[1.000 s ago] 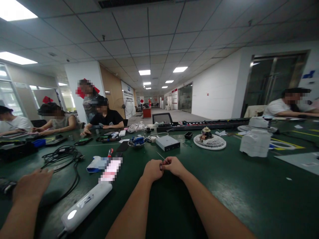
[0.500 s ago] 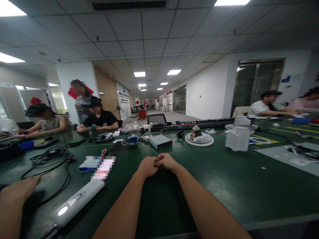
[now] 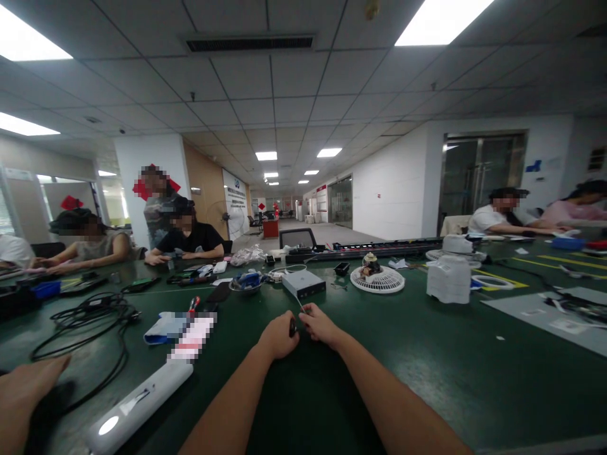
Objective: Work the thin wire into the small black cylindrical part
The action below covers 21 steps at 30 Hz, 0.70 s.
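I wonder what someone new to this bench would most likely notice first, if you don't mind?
Probably the long white device lying at the near left. Then the round white grille right of centre, and the left hand and right hand close together, just short of the silver box.

Head-worn view, facing forward and down over near tabletop [image 3: 408, 385].

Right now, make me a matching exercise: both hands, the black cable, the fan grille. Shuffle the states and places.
1. Left hand
2. Right hand
3. Black cable
4. Fan grille

A. Loosely coiled, left side of table
B. Pinching a thin rod
C. White, right of the drive
D. Gripping a small dark piece

Pairs: 1-D, 2-B, 3-A, 4-C
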{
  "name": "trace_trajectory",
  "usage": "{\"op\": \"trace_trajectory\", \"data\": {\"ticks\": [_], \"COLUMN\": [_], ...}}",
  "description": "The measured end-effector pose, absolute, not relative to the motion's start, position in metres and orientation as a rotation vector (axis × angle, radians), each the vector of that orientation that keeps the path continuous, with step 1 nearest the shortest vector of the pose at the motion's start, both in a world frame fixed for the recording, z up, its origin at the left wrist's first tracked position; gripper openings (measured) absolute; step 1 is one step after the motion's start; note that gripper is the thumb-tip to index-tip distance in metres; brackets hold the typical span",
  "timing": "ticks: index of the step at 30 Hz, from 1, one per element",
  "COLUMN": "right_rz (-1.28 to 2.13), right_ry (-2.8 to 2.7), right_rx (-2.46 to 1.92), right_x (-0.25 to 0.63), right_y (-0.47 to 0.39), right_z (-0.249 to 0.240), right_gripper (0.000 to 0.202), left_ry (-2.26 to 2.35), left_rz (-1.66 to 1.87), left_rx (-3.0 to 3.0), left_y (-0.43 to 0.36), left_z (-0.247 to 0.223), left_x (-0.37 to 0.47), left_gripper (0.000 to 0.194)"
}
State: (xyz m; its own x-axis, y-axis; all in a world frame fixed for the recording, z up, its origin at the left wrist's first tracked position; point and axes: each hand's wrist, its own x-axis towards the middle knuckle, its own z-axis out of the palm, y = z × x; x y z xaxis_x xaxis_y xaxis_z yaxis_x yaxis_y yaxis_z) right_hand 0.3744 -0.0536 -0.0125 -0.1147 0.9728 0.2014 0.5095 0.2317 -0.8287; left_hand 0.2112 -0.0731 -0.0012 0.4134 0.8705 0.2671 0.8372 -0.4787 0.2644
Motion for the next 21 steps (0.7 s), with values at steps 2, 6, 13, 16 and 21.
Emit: {"op": "trace_trajectory", "data": {"ticks": [2,6,13,16,21], "right_rz": [0.637,0.483,0.491,0.484,0.428], "right_ry": [-1.775,-1.858,-2.015,-2.059,-2.092], "right_rx": [-1.394,-1.454,-1.427,-1.405,-1.414], "right_x": [0.381,0.39,0.389,0.389,0.389], "right_y": [-0.056,-0.054,-0.049,-0.05,-0.054], "right_z": [-0.012,-0.014,-0.021,-0.02,-0.015], "right_gripper": [0.017,0.018,0.026,0.028,0.028], "left_ry": [1.53,1.577,1.641,1.627,1.588], "left_rz": [0.586,0.709,0.827,0.836,0.837], "left_rx": [2.553,2.467,2.341,2.331,2.372], "left_y": [-0.076,-0.078,-0.065,-0.064,-0.071], "left_z": [-0.001,-0.003,-0.004,-0.003,0.001], "left_x": [0.206,0.187,0.163,0.167,0.172], "left_gripper": [0.024,0.033,0.045,0.037,0.031]}}
